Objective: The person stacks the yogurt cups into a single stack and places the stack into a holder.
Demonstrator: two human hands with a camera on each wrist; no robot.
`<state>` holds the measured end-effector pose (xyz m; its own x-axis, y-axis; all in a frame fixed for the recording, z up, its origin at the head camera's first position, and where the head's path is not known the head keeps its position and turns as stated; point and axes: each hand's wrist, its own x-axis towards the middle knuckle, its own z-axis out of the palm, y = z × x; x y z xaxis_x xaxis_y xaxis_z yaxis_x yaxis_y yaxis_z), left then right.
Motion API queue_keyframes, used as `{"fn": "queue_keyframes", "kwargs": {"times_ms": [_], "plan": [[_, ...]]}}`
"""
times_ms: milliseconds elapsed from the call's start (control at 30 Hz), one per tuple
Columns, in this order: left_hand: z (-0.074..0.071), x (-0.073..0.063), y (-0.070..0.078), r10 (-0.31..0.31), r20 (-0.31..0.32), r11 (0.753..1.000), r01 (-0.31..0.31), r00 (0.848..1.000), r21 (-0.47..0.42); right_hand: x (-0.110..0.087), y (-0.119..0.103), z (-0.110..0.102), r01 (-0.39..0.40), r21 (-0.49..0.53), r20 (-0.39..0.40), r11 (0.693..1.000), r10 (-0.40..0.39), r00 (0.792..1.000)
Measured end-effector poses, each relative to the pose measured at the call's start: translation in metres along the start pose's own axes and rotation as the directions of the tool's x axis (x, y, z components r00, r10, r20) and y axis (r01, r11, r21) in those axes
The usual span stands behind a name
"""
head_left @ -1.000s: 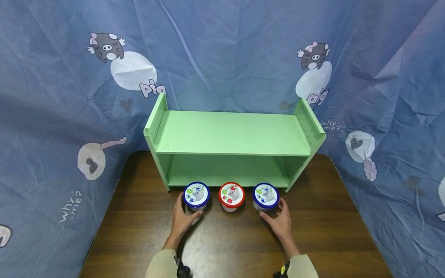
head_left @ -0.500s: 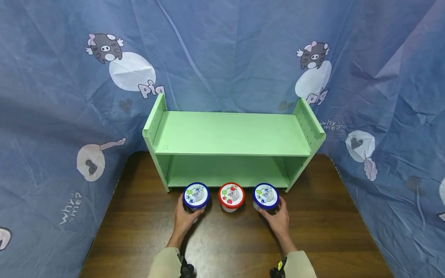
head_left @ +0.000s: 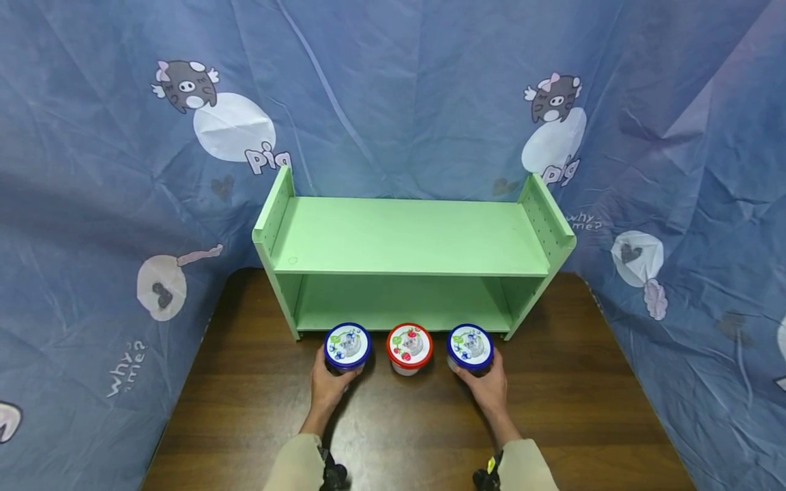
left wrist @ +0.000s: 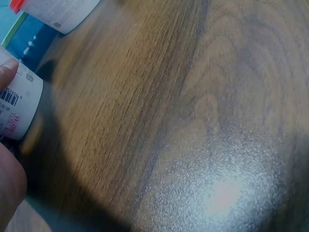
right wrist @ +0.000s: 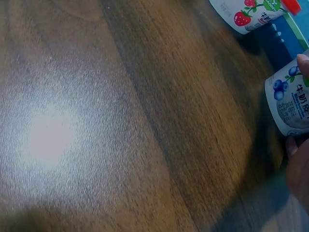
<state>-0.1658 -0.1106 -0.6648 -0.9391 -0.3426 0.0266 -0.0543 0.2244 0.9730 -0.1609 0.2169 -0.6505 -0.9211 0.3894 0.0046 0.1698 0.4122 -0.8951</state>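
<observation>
Left hand (head_left: 328, 387), right hand (head_left: 488, 389) edged inward, gripped left blueberry cup (head_left: 347, 347), right blueberry cup (head_left: 470, 348); seemed light, squeezable, sides suited grip.

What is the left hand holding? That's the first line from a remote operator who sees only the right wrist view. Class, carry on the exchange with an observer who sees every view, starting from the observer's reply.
Observer: The left hand grips a blue-lidded tub.
Operator: My view cuts off the top of the blueberry tub that the right hand grips. What is on it?
Observer: A blue lid; the head view shows it.
Operator: I also catch part of the red-lidded tub. Where does it stand in the row?
Observer: In the middle, between the two tubs being held.
</observation>
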Motion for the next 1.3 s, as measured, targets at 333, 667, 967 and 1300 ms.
{"fn": "queue_keyframes", "kwargs": {"times_ms": [333,667,967,1300], "plan": [[-0.002,0.0,0.002,-0.015,0.009,1.0,0.015,1.0,-0.001,0.002,-0.002,0.003,-0.005,-0.009,-0.015,1.0,0.005,1.0],[-0.002,0.001,0.0,0.0,0.015,1.0,0.0,1.0,0.003,0.001,-0.005,-0.004,-0.015,0.007,-0.002,1.0,0.015,1.0],[-0.002,0.0,-0.001,0.007,0.02,1.0,-0.007,1.0,-0.009,-0.003,-0.012,-0.011,-0.013,0.033,0.019,0.999,0.012,1.0],[-0.002,0.0,-0.002,-0.021,0.015,1.0,0.021,1.0,0.01,-0.005,-0.03,-0.015,0.019,0.063,0.036,0.998,-0.022,0.999]]}}
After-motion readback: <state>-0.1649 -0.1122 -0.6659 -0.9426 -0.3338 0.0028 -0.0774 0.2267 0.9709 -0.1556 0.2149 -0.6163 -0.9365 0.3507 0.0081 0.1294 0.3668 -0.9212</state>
